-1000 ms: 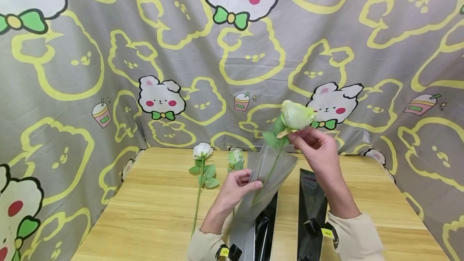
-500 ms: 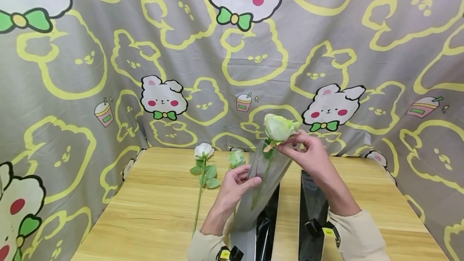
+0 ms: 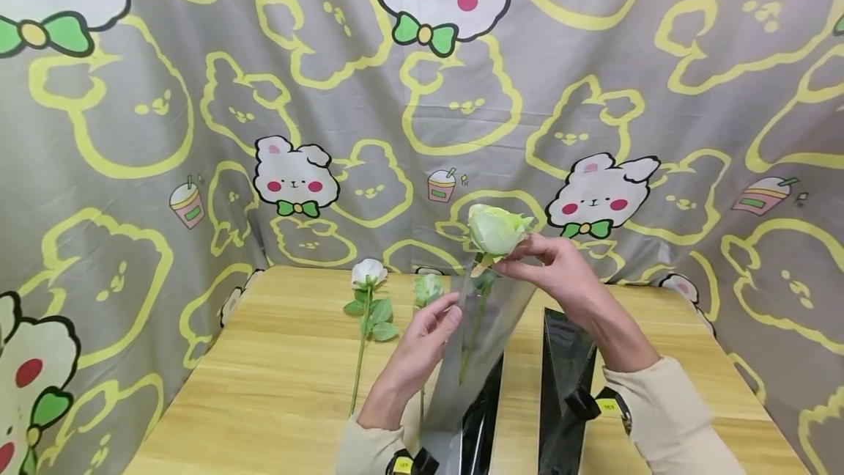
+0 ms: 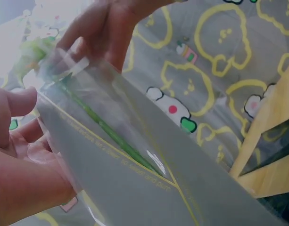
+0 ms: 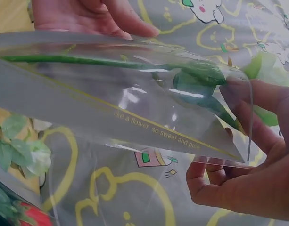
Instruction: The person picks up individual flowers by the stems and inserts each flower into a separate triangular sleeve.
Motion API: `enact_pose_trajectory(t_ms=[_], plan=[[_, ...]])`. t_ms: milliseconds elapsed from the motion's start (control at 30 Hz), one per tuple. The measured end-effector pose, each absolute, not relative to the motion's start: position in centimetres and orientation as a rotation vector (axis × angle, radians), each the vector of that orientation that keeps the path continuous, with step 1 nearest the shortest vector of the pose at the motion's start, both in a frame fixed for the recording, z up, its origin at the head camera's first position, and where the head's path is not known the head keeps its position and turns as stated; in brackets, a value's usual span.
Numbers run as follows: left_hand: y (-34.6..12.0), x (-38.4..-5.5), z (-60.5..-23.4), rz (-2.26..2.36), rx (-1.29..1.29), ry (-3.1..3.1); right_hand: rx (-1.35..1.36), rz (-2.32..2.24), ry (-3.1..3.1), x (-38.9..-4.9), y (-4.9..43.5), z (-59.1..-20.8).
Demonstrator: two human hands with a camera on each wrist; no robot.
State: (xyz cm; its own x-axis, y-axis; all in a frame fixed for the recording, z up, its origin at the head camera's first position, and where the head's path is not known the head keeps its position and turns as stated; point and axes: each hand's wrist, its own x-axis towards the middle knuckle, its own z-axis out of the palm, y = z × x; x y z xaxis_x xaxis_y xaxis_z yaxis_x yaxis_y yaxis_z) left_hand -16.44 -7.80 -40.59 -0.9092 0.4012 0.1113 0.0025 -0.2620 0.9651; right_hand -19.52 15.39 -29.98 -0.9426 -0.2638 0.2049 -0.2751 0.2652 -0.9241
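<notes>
The desk (image 3: 277,358) is backed and flanked by a grey curtain (image 3: 369,94) printed with rabbits and drinks. A white rose (image 3: 368,274) is laid on the wood to the left of the hands, and beside it a paler green bloom (image 3: 429,289) is seen, its stem mostly covered by the left hand (image 3: 425,336). A narrow dark wrapper (image 3: 486,409) is partly overlapped by the clear wrapper (image 3: 484,343); another long dark wrapper (image 3: 560,365) is set to its right, crossed by the right forearm. Both are cut off by the lower edge of the head view, and their contents cannot be made out there. A red flower (image 5: 37,214) is glimpsed, cropped, in a corner of the right wrist view.

The light green rose (image 3: 496,232) is held with its bloom just above the mouth of the tilted clear wrapper and its stem inside. Just under the bloom it is pinched by thumb and fingers of the right hand (image 3: 557,270), the forearm being slanted in from the right. The left hand is placed at the wrapper's left edge, its fingers bent; whether the edge is gripped or only touched cannot be told. The wrapper's bottom end is hidden.
</notes>
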Motion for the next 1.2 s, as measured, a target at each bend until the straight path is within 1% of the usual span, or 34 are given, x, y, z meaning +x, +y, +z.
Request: enact_pose_trajectory(t_ms=[233,467,733,1000,1133,1200], plan=[[-7.2,-16.2,-38.7,2.318,0.560,1.687,0.665,1.821,-2.569,-19.9,15.8,-27.1],[-7.1,-15.9,-37.4,2.439,0.639,1.597,0.806,1.970,-2.666,-21.0,16.5,-24.8],[-7.2,-15.3,-36.6,2.492,0.644,1.568,0.886,1.810,-2.807,-20.7,15.5,-23.7],[-7.5,-15.0,-36.1,2.576,0.673,1.549,0.908,1.602,-2.861,-19.6,15.3,-22.1],[-7.7,-15.1,-36.0,2.618,0.608,1.511,0.834,1.565,-2.798,-18.6,16.2,-21.1],[-7.8,-15.1,-36.0,2.636,0.562,1.484,0.794,1.578,-2.732,-18.1,16.6,-21.1]])
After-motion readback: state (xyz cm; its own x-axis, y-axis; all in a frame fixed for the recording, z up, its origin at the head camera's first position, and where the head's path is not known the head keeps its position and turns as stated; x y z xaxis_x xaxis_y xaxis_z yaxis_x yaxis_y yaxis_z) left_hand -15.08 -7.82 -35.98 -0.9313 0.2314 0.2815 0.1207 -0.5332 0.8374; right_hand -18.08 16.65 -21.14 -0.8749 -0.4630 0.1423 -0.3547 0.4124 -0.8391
